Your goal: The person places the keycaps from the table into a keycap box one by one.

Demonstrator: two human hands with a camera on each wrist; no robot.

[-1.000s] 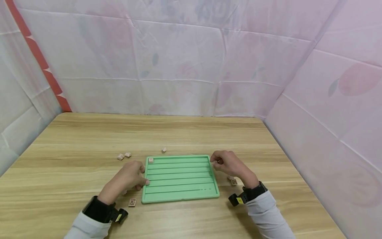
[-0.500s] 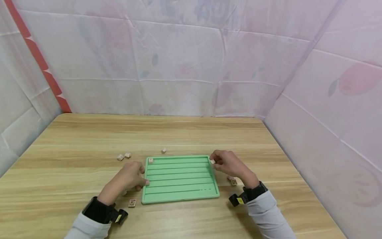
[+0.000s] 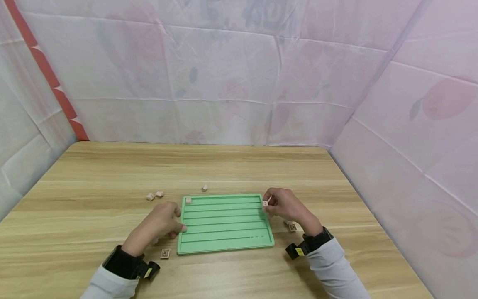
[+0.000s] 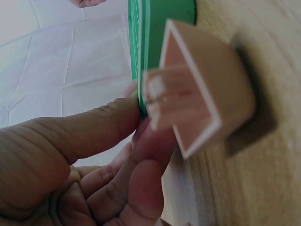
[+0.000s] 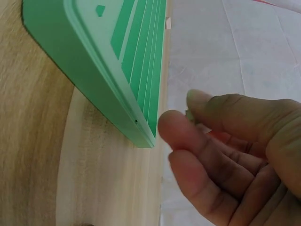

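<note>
A green tray (image 3: 228,221) with long ridged rows lies on the table. My left hand (image 3: 160,220) grips its left edge, thumb on top and fingertips at the side. In the left wrist view, an upturned pink keycap (image 4: 225,80) lies beside that edge, its stem showing. My right hand (image 3: 286,205) pinches a small pale keycap (image 3: 265,204) between thumb and fingertips at the tray's far right corner. Fingers mostly hide that keycap in the right wrist view. Another keycap (image 3: 188,201) sits in the far left end of the top row.
Two keycaps (image 3: 150,197) lie beyond my left hand, and a single keycap (image 3: 204,188) is behind the tray. An upturned keycap (image 3: 165,253) rests near the tray's front left corner. More keycaps (image 3: 292,227) lie right of the tray, by my right wrist.
The keycap in my right fingertips was mostly hidden a second ago; it has come into view and shifted slightly left. My left hand and the tray have stayed put.
</note>
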